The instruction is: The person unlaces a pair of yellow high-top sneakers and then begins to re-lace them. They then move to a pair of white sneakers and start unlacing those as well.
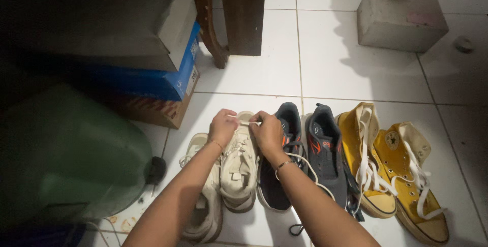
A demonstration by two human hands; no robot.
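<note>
My left hand (222, 127) and my right hand (266, 130) meet over the far end of a cream sneaker (238, 168), each pinching a white lace (245, 123) stretched between them. A second cream sneaker (204, 211) lies to the left, partly under my left forearm. My right wrist wears a thin bracelet and crosses a dark grey sneaker with orange marks (277, 176).
Another dark grey sneaker (328, 158) and a pair of yellow high-top shoes (391, 171) stand in a row on the white tiled floor (325, 69). Stacked shoe boxes (173, 64), a green container (76, 155), wooden furniture legs (239, 18) and a concrete block (401, 21) surround them.
</note>
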